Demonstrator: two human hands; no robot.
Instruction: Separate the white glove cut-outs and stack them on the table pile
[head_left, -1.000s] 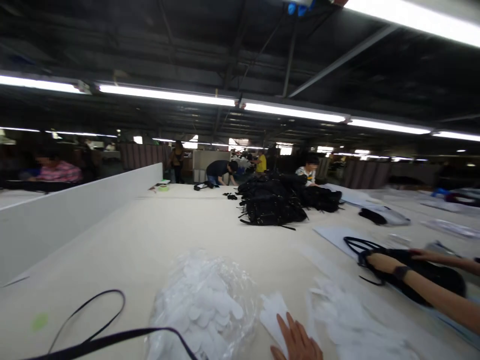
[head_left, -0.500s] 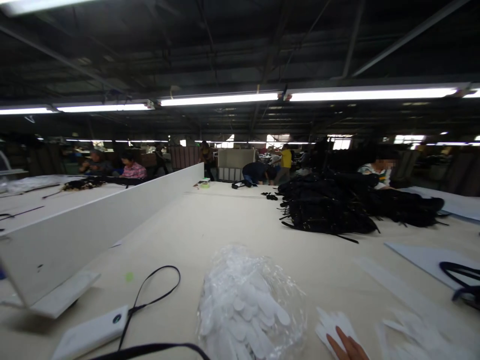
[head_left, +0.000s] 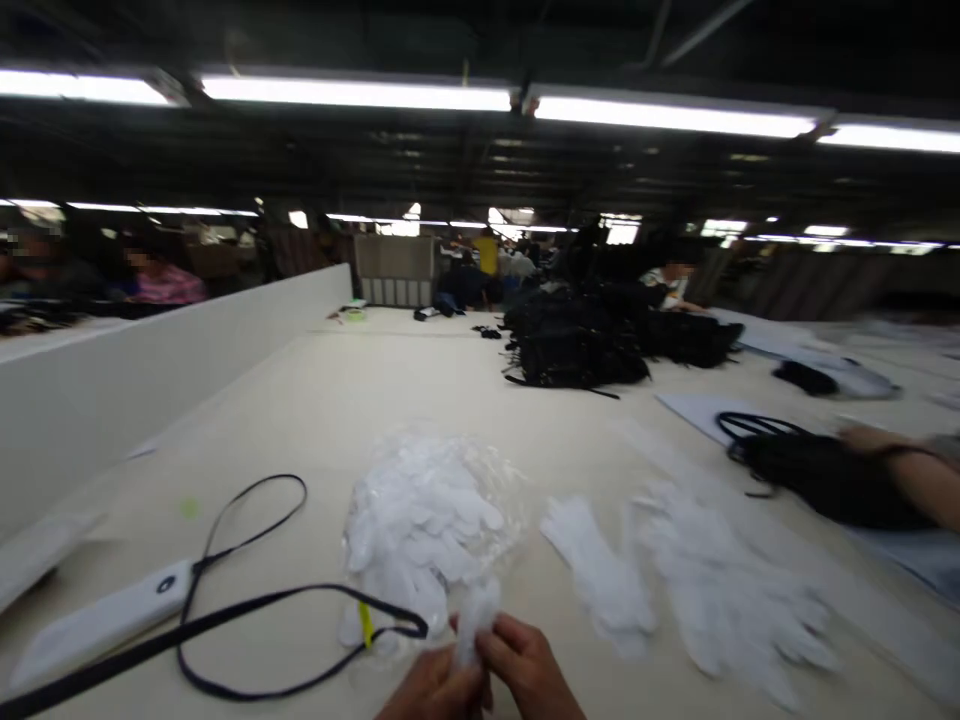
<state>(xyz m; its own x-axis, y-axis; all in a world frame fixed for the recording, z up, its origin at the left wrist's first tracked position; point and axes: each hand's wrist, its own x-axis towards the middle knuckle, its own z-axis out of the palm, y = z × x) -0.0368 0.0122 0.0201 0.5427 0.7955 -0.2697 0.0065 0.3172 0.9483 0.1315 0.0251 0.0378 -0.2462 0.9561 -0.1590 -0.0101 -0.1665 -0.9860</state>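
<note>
White pieces fill a clear plastic bag (head_left: 427, 520) on the cream surface (head_left: 337, 400), loose white piles (head_left: 720, 590) lie to its right, a black strap (head_left: 247, 610) loops left, and both hands, left hand (head_left: 435, 690) and right hand (head_left: 529, 670), pinch one white piece (head_left: 474, 615) just before the bag.

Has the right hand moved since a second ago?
Yes. The right hand has left the flat white pieces it lay on and now pinches a white piece with the left hand, nearer the clear bag.
</note>
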